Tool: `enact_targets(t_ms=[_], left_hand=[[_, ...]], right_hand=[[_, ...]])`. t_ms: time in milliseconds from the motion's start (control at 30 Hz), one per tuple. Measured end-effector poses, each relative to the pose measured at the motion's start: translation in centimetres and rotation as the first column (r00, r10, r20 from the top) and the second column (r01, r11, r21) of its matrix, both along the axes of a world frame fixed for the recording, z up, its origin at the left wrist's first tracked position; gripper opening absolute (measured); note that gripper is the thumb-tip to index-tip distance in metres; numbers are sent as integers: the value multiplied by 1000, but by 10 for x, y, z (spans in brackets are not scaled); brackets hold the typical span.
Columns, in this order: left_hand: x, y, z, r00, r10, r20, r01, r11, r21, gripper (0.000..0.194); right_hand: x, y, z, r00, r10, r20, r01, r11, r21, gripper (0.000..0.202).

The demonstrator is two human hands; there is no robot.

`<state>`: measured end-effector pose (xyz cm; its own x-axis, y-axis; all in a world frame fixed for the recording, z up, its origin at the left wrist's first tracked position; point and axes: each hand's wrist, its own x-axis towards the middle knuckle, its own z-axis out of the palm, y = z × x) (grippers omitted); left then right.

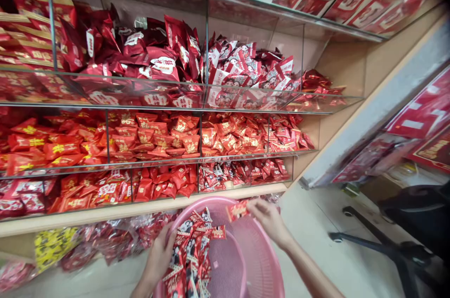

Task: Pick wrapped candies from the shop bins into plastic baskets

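A pink plastic basket [262, 260] stands at the bottom middle, in front of the shelves. Inside it, on the left, is a heap of small red, black and white packets [191, 256]. My left hand [160, 253] is at the basket's left rim, beside the heap; whether it grips the rim or packets is hard to make out. Over the right part of the basket, my right hand [265, 216] pinches one small red packet [238, 211] between thumb and fingers.
Glass-fronted shelves [154, 165] hold rows of red packets in compartments. Bagged goods, one yellow bag [56, 246] among them, lie under the bottom shelf. A black chair base [379, 242] stands on the floor at right, near red packages [422, 110].
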<state>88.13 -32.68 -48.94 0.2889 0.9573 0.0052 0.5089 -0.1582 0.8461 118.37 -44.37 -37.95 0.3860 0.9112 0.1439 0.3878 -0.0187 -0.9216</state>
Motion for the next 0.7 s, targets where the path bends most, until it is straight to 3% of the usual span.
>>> enact_targets(t_ms=[67,133,233,433,533,633,700], left_hand=[[2,-2,-1,1000,0,25,0,1000,-7,46],[3,-3,0,1000,-3,30,3,1000,-17,45],[2,-3,1,1000,1,21,0,999,-38,46],[2,-4,4,999,13,40,-12,1000,-25,46],[3,-4,3,997,41,70,-40,999,-12,46],[3,-2,2,996,52,77,-50,998,-27,47],[2,-1,4,994,37,102,-32,998,-52,47]], right_hand=[[-15,5,-46,996,72,-47,-76,993,-90,30],[-22,11,-85,996,68,-64,-78,982,-174,31],[-25,19,-118,999,-15,-36,6,972,-235,28],[-36,29,-126,979,-163,-124,125,956,-265,24],[-45,32,-131,967,-174,-184,108,940,-322,23],[-45,28,-123,993,-117,-34,101,943,-318,21],[-37,18,-106,987,-145,68,157,961,-226,20]])
